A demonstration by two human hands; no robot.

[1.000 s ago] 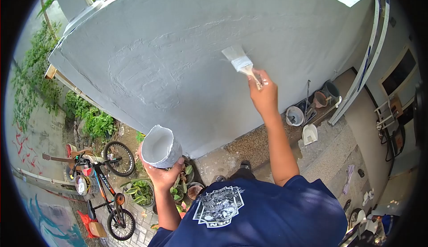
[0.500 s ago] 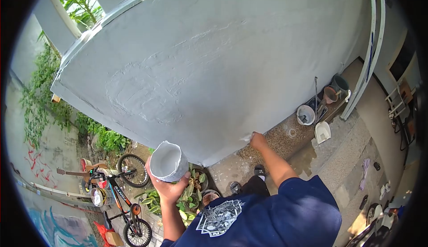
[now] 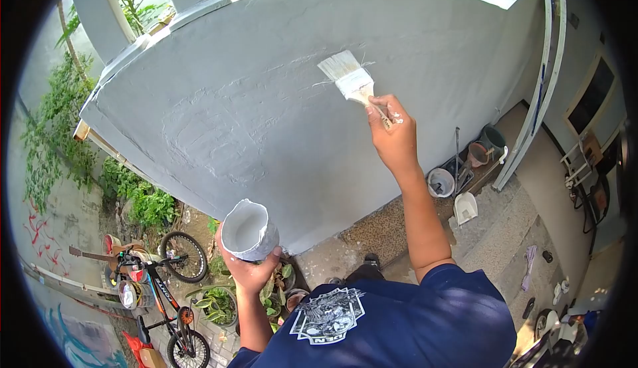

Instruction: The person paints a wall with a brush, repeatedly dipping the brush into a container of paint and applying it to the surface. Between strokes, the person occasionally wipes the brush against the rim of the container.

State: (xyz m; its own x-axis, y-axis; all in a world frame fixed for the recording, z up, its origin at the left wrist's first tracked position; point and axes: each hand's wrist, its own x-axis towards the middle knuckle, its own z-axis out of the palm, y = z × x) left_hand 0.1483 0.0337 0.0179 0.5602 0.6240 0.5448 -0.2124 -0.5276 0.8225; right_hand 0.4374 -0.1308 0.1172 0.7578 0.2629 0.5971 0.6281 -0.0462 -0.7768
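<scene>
My right hand (image 3: 395, 135) is closed round the handle of a flat paintbrush (image 3: 353, 83), its wide bristles pointing up and left in front of the grey wall (image 3: 299, 148). White paint coats the brush's ferrule and spots my fingers. Lower down, my left hand (image 3: 249, 271) grips a paint-crusted cup (image 3: 249, 232) from below and the side. Its rim is uneven and the inside is pale with paint. Rough raised lines run across the upper and left parts of the wall.
A bicycle (image 3: 174, 315) stands at the lower left by potted plants (image 3: 216, 305). At the wall's right foot are a white bucket (image 3: 440, 182), a dark bucket (image 3: 492, 138) and a white dustpan (image 3: 465, 207). A metal post (image 3: 537, 89) rises on the right.
My right hand has swung up from the wall's bottom edge to its upper middle, bringing the paintbrush into full view. The left hand still holds the cup in nearly the same place.
</scene>
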